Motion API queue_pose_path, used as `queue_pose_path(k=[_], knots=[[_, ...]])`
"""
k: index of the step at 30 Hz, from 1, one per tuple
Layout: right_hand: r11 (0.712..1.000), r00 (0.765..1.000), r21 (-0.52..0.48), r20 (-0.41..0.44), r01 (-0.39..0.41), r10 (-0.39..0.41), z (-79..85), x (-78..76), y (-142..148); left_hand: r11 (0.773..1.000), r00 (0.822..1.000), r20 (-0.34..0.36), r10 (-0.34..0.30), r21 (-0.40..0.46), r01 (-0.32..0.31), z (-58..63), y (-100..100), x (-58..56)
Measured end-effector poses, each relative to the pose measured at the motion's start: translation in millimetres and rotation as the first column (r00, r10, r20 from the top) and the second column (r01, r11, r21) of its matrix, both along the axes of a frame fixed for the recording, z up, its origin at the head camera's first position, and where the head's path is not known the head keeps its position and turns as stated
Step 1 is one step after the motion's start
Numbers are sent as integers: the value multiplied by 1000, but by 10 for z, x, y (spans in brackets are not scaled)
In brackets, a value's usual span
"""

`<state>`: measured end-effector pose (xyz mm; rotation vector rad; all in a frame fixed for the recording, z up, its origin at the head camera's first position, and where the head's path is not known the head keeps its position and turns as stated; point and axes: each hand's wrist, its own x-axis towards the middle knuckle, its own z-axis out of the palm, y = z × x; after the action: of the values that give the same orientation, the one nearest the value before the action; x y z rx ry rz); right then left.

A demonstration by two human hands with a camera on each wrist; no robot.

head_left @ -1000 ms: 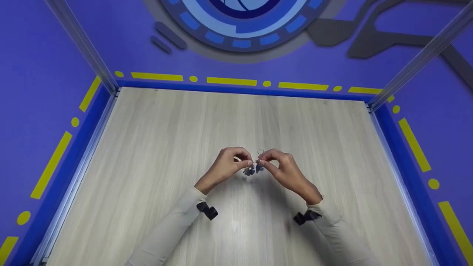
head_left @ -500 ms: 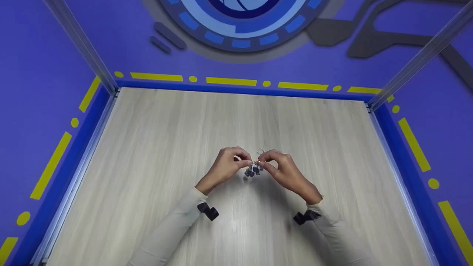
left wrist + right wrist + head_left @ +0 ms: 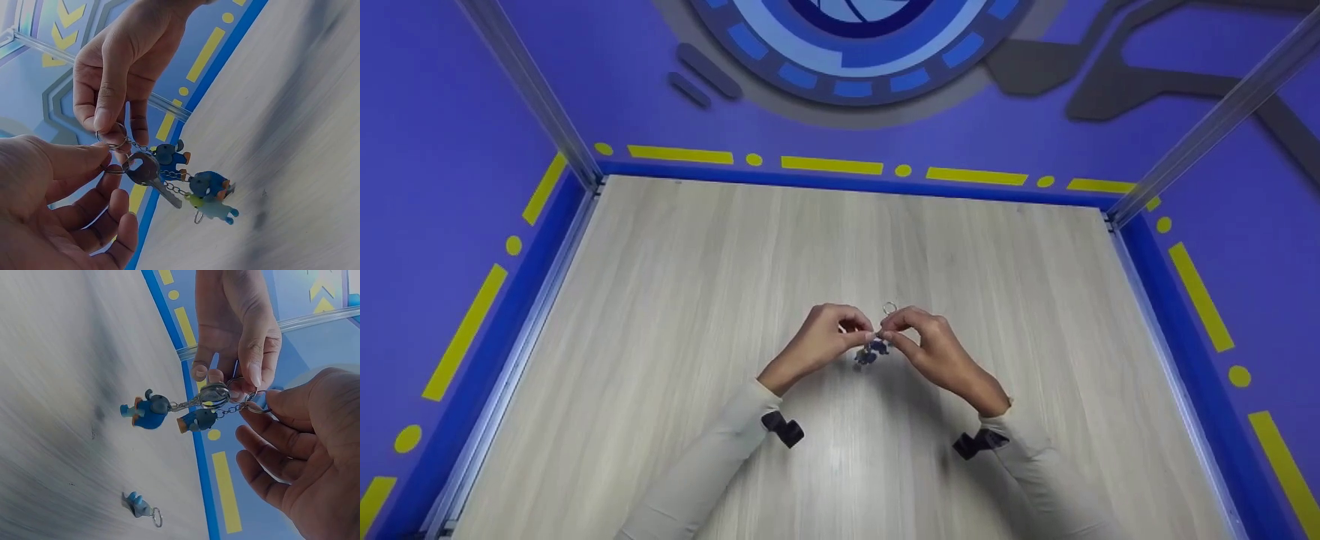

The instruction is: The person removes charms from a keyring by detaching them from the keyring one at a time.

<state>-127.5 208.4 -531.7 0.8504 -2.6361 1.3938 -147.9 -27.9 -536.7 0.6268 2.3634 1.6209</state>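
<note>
In the head view my left hand (image 3: 825,337) and right hand (image 3: 936,353) meet over the middle of the table, thumb to forefinger. Each pinches a metal split ring; the left ring (image 3: 114,169) and right ring (image 3: 260,403) come together at the fingertips. From them hang a key (image 3: 144,170), a blue elephant charm (image 3: 169,159), a second elephant charm (image 3: 207,183) and a pale figure charm with a yellow-green head (image 3: 216,208), on short chains. In the right wrist view the pale figure is mostly hidden behind an elephant.
Another small grey-blue charm (image 3: 136,504) with its own ring (image 3: 157,517) lies on the table beyond my hands. The pale wood table (image 3: 720,247) is bordered by blue walls (image 3: 840,127) at the back and sides, with metal posts in the far corners.
Both hands have shifted slightly, and their fingertips are closer together. The hanging charms, more apart a second ago, now bunch together below the left fingertips.
</note>
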Motion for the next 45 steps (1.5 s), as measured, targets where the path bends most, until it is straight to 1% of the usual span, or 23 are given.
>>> queue_pose_path(k=[5,10,14,18,22,25,30,39,42,45], knots=[[1000,1000,-11,-9,4,-4,-18,-8,16,1000,1000,-4,17,15,-17,0,-2,4],[999,1000,-29,-19,15,-16,-35,-12,60,997,999,27,29,67,-31,-13,-18,0],[999,999,-10,-24,31,-32,-53,-9,87,996,999,32,27,84,-30,-24,-25,-1],[999,999,5,-11,48,-48,-74,1,106,997,999,29,15,81,-17,-20,-18,1],[998,998,-5,14,62,-62,-80,16,107,996,999,37,5,86,-8,-17,-13,4],[998,998,-24,14,64,-64,-78,21,97,997,999,40,-5,80,2,-14,-13,4],[998,999,-43,-11,42,-43,-58,28,77,998,999,37,-29,51,28,-16,-13,5],[1000,999,-24,-52,7,-8,-44,54,52,998,997,45,-63,19,62,-6,-22,8],[1000,998,-16,-57,2,-3,-45,59,45,998,997,37,-65,7,64,11,-24,14],[1000,998,-13,-60,3,-3,-50,55,45,998,998,32,-60,19,59,13,-20,17]])
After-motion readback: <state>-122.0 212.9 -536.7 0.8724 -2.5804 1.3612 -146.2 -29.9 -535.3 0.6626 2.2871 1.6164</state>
